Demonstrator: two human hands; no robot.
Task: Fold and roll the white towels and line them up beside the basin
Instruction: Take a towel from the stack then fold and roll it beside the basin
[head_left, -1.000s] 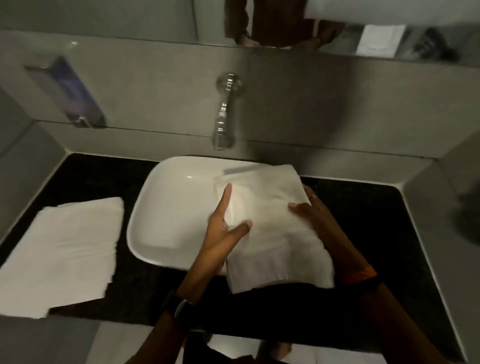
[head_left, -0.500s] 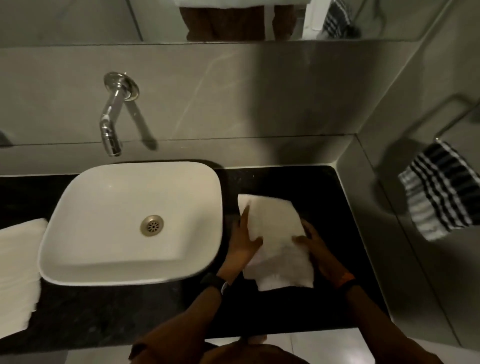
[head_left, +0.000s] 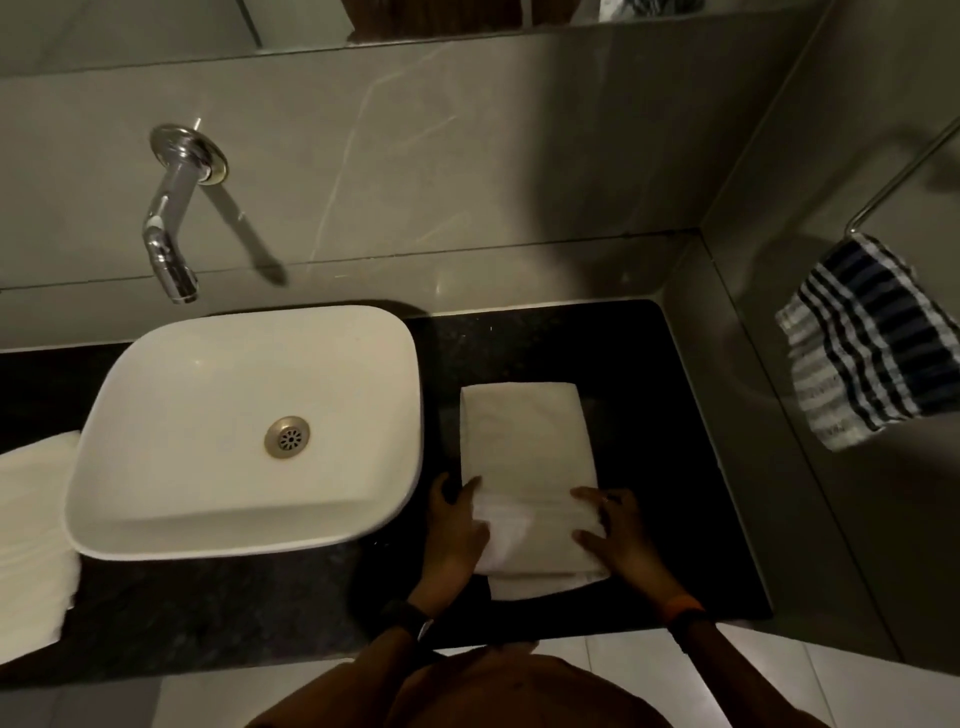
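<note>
The folded white cloth towel (head_left: 527, 447) now lies straight on the black stone counter (head_left: 649, 415), at 3 o'clock of the white ceramic basin (head_left: 249, 431).
The left hand (head_left: 457, 525) and right hand (head_left: 615, 535), fingers half curled, grip its near rolled edge.

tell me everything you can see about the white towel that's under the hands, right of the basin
The white towel is a plain soft cloth folded into a long narrow strip, lying flat on the black counter just right of the basin, apart from it. Its far end lies smooth and squared. The near end is turned up and over onto itself, a first fold or the start of a roll. The left hand and right hand grip that turned part at either side.
</note>
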